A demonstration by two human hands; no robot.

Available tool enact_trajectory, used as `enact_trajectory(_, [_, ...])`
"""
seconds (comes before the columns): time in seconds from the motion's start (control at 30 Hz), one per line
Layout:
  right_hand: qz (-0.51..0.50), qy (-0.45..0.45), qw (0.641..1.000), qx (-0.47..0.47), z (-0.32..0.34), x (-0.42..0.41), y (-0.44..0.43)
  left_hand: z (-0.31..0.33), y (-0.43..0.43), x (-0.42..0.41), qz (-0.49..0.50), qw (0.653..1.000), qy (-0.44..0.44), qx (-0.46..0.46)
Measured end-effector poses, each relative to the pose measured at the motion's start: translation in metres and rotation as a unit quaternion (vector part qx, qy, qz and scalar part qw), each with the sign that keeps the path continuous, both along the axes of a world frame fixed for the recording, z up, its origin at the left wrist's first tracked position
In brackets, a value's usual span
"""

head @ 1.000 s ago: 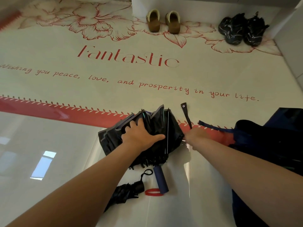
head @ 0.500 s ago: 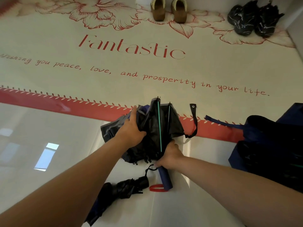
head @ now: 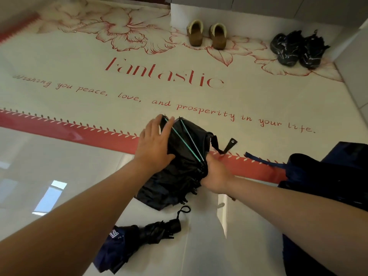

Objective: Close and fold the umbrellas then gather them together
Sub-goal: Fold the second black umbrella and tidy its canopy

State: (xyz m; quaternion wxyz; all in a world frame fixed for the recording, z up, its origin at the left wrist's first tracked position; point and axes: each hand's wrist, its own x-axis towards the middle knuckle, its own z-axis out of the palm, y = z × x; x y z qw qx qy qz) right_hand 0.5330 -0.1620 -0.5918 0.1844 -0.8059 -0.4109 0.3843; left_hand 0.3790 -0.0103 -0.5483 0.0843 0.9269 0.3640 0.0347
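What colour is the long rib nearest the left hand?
The rib is teal green, clearest in the head view.

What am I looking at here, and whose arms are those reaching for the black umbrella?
There is no machine here. A camera worn on a person's head looks down at their own two arms. The left hand lies flat on a half-folded black umbrella, while the right hand grips its lower end. The closing strap hangs loose. Nearer the person, a folded umbrella lies on the shiny floor, and a dark blue umbrella sits at the right. Beyond them is a printed mat with brown slippers and black shoes.
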Motion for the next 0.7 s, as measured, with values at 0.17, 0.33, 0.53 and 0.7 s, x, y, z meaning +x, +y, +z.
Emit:
enact_trajectory(0.17, [0.053, -0.064, 0.996, 0.035, 0.07, 0.013, -0.008, 0.073, 0.003, -0.003, -0.174, 0.981, 0.081, 0.001])
enact_trajectory(0.33, [0.164, -0.179, 0.966, 0.088, 0.157, 0.011, -0.031, 0.149, -0.014, -0.017, -0.142, 0.976, 0.155, -0.06])
enact_trajectory(0.53, [0.258, -0.345, 0.897, 0.1, 0.234, -0.012, -0.089, 0.217, -0.07, -0.054, -0.128, 0.976, 0.133, -0.111])
enact_trajectory(0.7, [0.261, -0.459, 0.835, 0.153, 0.268, -0.036, -0.13, 0.241, -0.112, -0.088, -0.088, 0.976, 0.062, -0.191])
